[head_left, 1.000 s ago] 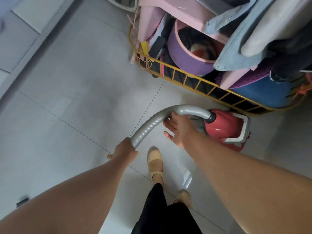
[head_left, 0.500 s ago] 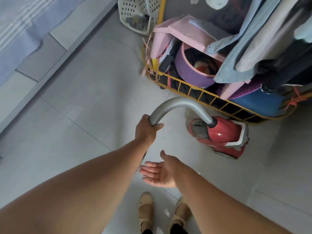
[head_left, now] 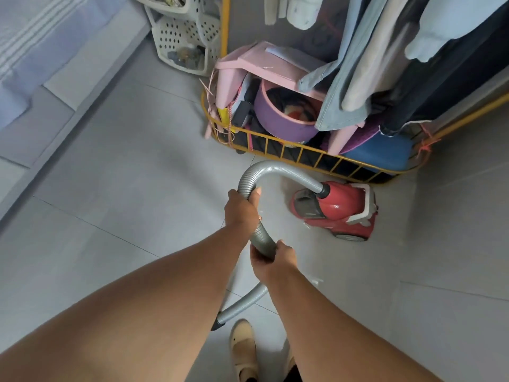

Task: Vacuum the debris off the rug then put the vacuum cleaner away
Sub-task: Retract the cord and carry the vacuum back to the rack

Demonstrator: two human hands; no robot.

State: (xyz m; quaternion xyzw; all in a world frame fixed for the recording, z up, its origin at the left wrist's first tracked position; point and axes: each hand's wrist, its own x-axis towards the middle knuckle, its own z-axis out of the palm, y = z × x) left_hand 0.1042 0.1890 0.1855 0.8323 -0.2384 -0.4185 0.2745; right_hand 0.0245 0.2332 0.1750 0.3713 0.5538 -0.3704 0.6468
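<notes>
A small red vacuum cleaner (head_left: 337,209) stands on the grey tiled floor just in front of a yellow wire rack. Its grey ribbed hose (head_left: 278,172) arches up from the body and bends back down toward me. My left hand (head_left: 241,209) is closed around the hose near the top of the arch. My right hand (head_left: 272,259) grips the same hose a little lower. Below my hands the hose curves on to a dark end piece near my feet. No rug debris is visible.
The yellow wire rack (head_left: 303,151) holds a purple tub, pink items and a blue box, with clothes hanging above. White perforated baskets (head_left: 183,37) stand at the back. A bed with blue bedding (head_left: 30,51) lies at the left. My beige shoes (head_left: 245,351) are at the bottom.
My right hand, which was open below the hose, has closed on it under my left hand. The view has pulled back and up, showing more of the rack and baskets.
</notes>
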